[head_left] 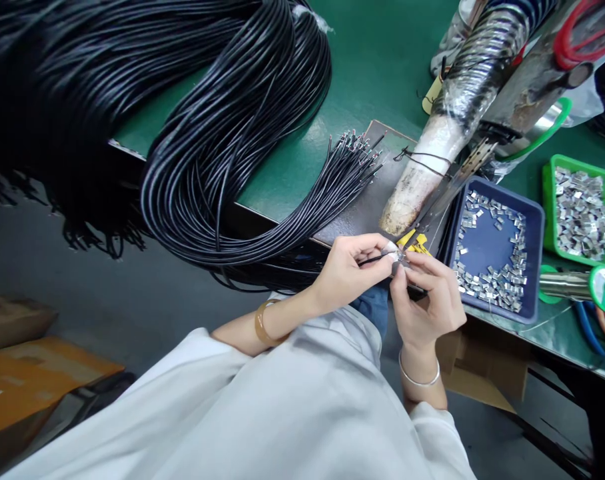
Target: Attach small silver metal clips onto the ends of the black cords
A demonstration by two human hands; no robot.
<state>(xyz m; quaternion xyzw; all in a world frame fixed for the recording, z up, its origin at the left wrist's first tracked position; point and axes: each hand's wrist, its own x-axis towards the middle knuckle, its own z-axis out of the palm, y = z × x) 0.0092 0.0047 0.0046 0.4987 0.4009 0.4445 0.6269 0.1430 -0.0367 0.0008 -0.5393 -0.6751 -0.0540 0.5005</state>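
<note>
My left hand [350, 263] pinches the end of a black cable [372, 259] between thumb and fingers, with white tape on one fingertip. Close against it, my right hand [427, 290] is closed on a small silvery metal piece [400, 255] at the cable's end; its exact shape is hidden by the fingers. Just above the fingertips, the thin dark tip of a soldering iron [422, 217] points down. A large bundle of black cables [242, 147] lies on my left, its stripped ends [357, 150] gathered on a dark plate.
A dark blue tray [490, 247] and a green tray [582, 210] hold many small metal pieces at right. A taped fume hose [427, 160] hangs over the green bench [377, 60]. A yellow plastic part [416, 241] and a solder spool [572, 285] are nearby.
</note>
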